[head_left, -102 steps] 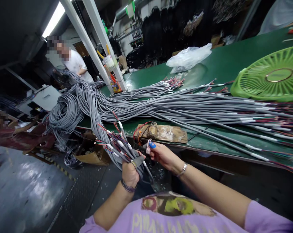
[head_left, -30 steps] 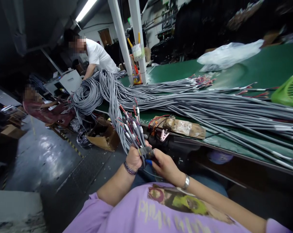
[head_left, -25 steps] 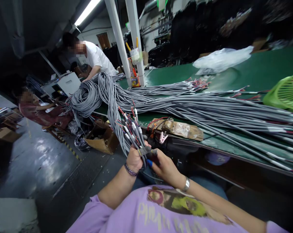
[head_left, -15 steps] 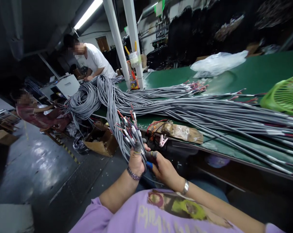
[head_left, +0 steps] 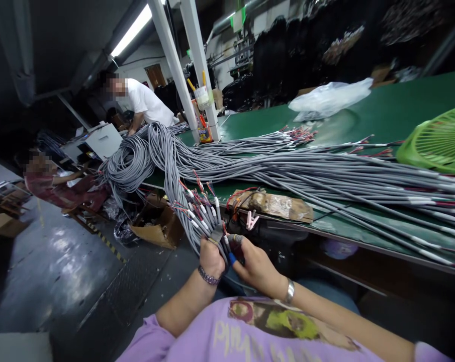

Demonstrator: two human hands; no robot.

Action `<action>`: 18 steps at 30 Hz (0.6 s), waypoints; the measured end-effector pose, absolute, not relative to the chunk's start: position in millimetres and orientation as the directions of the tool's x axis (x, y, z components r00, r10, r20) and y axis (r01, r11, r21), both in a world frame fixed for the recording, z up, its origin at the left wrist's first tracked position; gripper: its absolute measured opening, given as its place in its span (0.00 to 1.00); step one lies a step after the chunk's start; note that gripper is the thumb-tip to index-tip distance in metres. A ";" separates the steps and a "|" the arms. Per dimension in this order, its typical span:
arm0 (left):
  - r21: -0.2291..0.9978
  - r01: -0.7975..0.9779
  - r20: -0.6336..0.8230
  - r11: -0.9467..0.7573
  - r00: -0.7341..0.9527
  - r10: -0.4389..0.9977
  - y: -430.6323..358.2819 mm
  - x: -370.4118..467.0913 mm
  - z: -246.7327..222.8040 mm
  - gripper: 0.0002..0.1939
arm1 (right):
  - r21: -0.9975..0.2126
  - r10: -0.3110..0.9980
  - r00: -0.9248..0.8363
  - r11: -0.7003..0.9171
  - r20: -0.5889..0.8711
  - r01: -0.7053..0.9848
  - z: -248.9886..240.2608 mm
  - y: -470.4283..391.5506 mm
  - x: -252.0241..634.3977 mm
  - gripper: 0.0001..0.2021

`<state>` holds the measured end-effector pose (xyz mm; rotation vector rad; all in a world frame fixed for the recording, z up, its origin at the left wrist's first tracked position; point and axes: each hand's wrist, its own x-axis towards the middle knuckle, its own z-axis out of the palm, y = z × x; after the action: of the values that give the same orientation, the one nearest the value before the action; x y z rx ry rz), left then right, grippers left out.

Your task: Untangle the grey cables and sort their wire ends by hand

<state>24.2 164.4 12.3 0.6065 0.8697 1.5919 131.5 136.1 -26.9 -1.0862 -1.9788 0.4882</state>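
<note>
Sorting, apparently, the cable bundle (head_left: 201,213) left of the taped board (head_left: 282,205) calls next for a steady left hand (head_left: 211,255), clamped round it, right hand (head_left: 258,265) touching it, grip unclear

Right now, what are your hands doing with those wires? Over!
Left hand closed around a bunch of gray cables. Right hand at the bunch's side, grip partly hidden. Pink clip nearby at the table edge, touching neither hand.

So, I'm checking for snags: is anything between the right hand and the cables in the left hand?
Nothing visible: the right hand is right up by the cables, beside the left hand. The clip is farther out, near the bench edge, not between them.
</note>
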 end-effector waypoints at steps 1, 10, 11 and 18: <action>0.814 -0.576 -0.052 -0.073 -0.197 0.979 164.5 24.1 11.4 0.16 | -0.646 0.831 -0.300 0.554 0.468 0.525 -27.5 135.9 131.4 0.22; 0.842 -0.534 -0.020 -0.070 -0.161 0.987 159.8 18.6 14.7 0.17 | -0.600 0.811 -0.303 0.577 0.500 0.554 -27.7 134.4 131.9 0.19; 0.844 -0.534 -0.029 -0.056 -0.151 0.988 159.1 17.9 16.2 0.17 | -0.610 0.814 -0.301 0.574 0.496 0.547 -27.8 134.3 132.2 0.19; 0.835 -0.550 -0.103 0.030 -0.102 0.989 158.5 8.7 19.2 0.12 | -0.635 0.774 -0.425 0.631 0.470 0.446 -26.1 131.7 140.8 0.26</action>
<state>8.7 158.5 19.2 0.6609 0.8887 1.4685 140.8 131.7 -26.1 -0.9508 -2.0804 0.5424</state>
